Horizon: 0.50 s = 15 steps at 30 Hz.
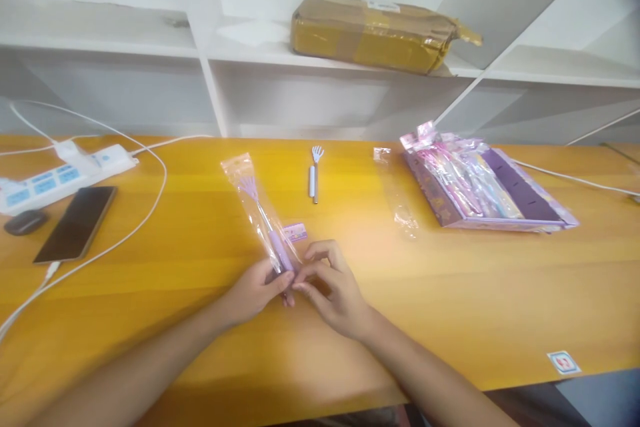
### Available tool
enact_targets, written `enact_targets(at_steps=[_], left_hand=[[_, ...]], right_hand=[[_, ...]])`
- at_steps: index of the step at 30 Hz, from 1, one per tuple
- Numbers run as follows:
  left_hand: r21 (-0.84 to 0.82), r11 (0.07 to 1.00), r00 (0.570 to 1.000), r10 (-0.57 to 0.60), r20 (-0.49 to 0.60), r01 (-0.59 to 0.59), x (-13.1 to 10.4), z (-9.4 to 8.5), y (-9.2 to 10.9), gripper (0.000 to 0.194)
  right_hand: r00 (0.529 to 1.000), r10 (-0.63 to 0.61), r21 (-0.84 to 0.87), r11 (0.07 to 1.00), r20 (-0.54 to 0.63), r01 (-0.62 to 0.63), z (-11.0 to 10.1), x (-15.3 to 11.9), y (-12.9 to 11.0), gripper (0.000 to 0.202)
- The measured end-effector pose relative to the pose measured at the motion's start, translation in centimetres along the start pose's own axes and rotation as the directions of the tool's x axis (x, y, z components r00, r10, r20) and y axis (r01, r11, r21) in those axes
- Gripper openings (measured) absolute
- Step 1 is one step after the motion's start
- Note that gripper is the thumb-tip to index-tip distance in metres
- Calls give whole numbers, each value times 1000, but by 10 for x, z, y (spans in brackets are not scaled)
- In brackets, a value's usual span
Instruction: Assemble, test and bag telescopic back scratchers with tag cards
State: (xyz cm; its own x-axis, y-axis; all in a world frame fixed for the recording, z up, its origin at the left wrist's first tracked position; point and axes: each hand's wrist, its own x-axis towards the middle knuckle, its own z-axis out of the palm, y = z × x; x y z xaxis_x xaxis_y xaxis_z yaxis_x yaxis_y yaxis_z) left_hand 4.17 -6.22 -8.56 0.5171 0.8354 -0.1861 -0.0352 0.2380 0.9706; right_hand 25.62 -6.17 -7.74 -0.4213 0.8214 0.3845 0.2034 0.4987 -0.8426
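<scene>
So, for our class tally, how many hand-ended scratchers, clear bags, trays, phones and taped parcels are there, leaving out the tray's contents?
Purple scratcher and pale scratcher: 2
Held bag and loose bag: 2
Tray: 1
Phone: 1
Taped parcel: 1
Total: 7
</scene>
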Motion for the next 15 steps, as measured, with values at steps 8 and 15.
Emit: enact_targets(at_steps=[8, 15], left_hand=[[-101, 994, 999, -39, 38, 42, -4, 0, 4, 40], [-86, 995, 997, 49, 63, -44, -2, 4, -1, 37]], right_hand=[[985, 98, 253, 958, 143, -132, -1, 0, 1, 7], [995, 73, 109, 991, 69, -80, -9, 8, 2, 6]])
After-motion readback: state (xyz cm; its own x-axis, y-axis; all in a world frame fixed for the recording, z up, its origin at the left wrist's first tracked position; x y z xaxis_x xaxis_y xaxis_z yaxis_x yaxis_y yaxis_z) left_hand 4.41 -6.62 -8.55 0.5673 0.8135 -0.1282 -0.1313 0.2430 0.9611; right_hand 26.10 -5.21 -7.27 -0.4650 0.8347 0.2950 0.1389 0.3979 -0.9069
